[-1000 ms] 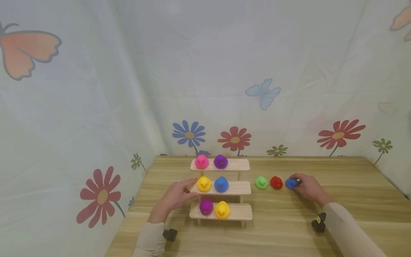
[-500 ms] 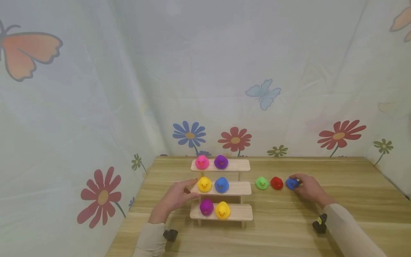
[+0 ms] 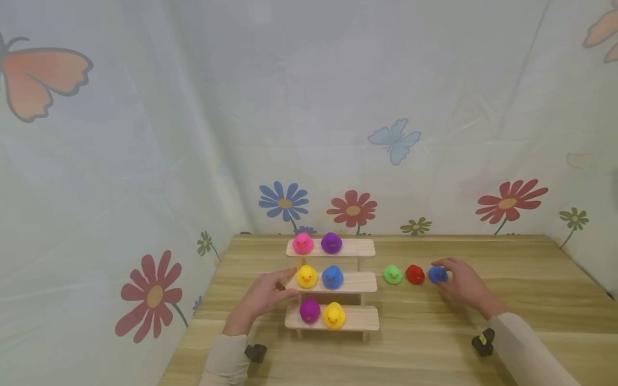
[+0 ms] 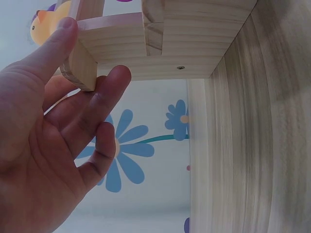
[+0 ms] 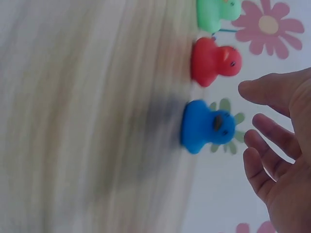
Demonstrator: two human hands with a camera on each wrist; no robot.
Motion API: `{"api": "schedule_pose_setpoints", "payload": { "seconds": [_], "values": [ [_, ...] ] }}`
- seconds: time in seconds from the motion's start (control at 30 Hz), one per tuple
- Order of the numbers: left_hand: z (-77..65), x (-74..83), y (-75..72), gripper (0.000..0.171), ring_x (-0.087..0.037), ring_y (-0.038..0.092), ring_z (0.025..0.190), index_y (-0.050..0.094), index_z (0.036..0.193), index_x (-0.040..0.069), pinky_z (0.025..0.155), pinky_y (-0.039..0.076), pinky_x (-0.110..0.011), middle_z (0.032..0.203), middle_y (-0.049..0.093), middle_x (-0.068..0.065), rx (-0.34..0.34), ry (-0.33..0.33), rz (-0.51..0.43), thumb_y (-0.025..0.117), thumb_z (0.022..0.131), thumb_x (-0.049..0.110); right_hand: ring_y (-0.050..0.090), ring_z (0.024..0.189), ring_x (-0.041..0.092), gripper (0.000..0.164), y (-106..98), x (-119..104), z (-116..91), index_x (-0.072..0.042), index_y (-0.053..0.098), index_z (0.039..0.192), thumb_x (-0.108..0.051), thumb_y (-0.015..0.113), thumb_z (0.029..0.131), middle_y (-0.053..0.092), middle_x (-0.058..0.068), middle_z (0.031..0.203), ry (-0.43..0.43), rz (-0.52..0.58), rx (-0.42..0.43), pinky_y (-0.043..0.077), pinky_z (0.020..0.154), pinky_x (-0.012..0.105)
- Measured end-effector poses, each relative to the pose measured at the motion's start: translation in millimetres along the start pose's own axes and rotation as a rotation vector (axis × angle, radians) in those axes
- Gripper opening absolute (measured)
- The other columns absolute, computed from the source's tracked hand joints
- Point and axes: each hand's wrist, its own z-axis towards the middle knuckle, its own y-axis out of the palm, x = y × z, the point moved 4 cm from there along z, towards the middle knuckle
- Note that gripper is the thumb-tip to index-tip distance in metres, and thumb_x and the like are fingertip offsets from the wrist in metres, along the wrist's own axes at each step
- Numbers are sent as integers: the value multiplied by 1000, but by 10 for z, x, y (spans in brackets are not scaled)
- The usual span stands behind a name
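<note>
At the left end of the three-tier stand (image 3: 364, 317), the left hand (image 3: 260, 295) still grips the middle tier (image 3: 364, 282), while well to the stand's right the right hand (image 3: 465, 284) has let go of the outer blue duck (image 3: 438, 275), so that duck now seems settled and the hand free. There are nine ducks: six on the stand, two per tier, being one pink (image 3: 303, 243), two purple (image 3: 331, 243), two yellow (image 3: 307, 276) and one blue (image 3: 333, 277); then, in a row to its right, one green duck (image 3: 392, 274), one red duck (image 3: 415, 274) and the outer blue one.
</note>
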Motion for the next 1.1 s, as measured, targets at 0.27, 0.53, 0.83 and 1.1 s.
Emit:
{"api": "schedule_pose_setpoints", "payload": {
  "seconds": [0.27,0.53,0.83,1.1],
  "values": [
    [-2,4,-7,65,-11,57,81,50,137,18,65,49,-26,130,56,-3,2,1,-9,65,83,49,57,95,34,35,-82,-354,7,1,62,112,-5,72,79,61,17,107,-116,1,44,48,80,53],
    [-1,-3,3,65,-10,57,81,49,137,18,66,50,-25,132,54,-3,3,7,-9,65,83,50,60,90,29,35,-118,-731,26,-3,64,107,-2,76,74,62,10,102,-249,-37,109,51,75,46],
    [2,-6,5,65,-10,58,81,50,137,18,67,49,-25,132,55,-3,11,11,-2,65,83,49,58,95,27,37,-145,-1111,68,-5,64,109,-4,77,73,64,8,103,-330,-46,123,51,80,45],
    [-1,4,-4,64,-10,58,80,51,136,17,65,49,-24,130,56,-4,17,17,-7,66,83,47,59,96,24,39,-185,-1416,108,-5,65,107,-10,81,71,64,6,103,-476,-41,191,51,80,42]
  ]
}}
